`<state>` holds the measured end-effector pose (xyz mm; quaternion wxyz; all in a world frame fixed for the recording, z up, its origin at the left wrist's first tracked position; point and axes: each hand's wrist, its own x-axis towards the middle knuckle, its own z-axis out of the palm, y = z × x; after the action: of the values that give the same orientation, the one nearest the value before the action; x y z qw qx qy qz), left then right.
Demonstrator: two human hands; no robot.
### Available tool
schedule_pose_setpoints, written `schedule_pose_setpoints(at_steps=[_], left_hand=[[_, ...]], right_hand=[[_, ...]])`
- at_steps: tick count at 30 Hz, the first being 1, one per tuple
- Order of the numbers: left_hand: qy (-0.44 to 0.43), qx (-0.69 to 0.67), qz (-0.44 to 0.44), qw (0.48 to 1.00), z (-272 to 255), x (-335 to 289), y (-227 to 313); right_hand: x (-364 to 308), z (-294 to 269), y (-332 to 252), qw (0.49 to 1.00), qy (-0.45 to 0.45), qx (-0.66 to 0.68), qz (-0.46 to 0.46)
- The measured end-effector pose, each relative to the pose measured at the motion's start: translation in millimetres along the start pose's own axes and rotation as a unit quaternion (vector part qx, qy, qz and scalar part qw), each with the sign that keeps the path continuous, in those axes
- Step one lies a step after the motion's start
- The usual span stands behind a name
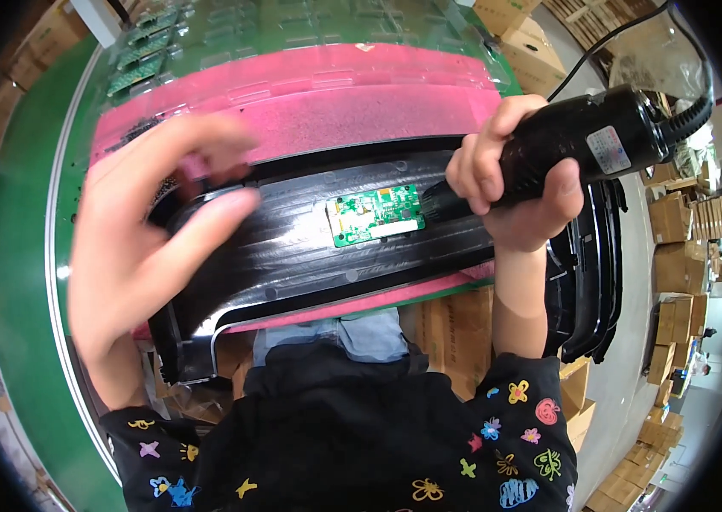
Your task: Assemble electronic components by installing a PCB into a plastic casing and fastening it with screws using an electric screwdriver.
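Observation:
A long black plastic housing [293,286] lies across the pink mat in front of me. Near its middle sits a green circuit board [382,215] with a white connector. My right hand [510,183] is wrapped round a black corded electric screwdriver [557,141], held nearly level. Its dark tapered nose points left at the right end of the board; whether it touches cannot be made out. Over the left end of the housing is my left hand [152,230], smeared by motion, thumb and fingers curved apart, with nothing clearly visible between them.
The pink mat [318,115] lies on a green table, under clear plastic trays [293,30] at the far side. More circuit boards [135,77] lie at the far left. Black housings [591,273] are stacked at right. Cardboard boxes [681,264] stand along the right side. A black cable trails from the screwdriver.

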<state>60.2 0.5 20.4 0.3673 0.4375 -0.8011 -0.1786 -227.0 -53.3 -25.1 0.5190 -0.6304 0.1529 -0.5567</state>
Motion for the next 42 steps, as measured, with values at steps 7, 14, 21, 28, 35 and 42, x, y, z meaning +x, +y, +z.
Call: schedule_pose_setpoints(at_steps=[7, 14, 21, 28, 35, 42], left_hand=[[0.036, 0.158, -0.378, 0.912, -31.9, -116.4, -6.1], [0.016, -0.244, -0.561, 0.791, 8.2, -193.2, 10.6], [0.135, -0.55, -0.429, 0.703, 75.5, -216.7, -2.9], [0.432, -0.574, -0.152, 0.679, 29.9, -259.0, -17.5], [0.549, -0.511, -0.079, 0.656, -38.3, -280.2, -26.8], [0.673, -0.411, -0.121, 0.602, -73.2, -291.6, -32.5]], right_hand=[[43.7, -27.6, -4.5, 0.908, 0.32, 0.223, 0.155], [28.1, -37.3, -22.7, 0.897, 0.275, 0.239, 0.252], [-25.4, -96.7, -106.7, 0.927, 0.345, -0.143, 0.042], [-136.1, -253.6, -108.3, 0.694, 0.336, -0.625, 0.121], [-266.0, -294.3, -6.1, 0.615, 0.024, -0.737, 0.28], [-270.3, -249.2, 12.9, 0.533, 0.126, -0.735, 0.401]])
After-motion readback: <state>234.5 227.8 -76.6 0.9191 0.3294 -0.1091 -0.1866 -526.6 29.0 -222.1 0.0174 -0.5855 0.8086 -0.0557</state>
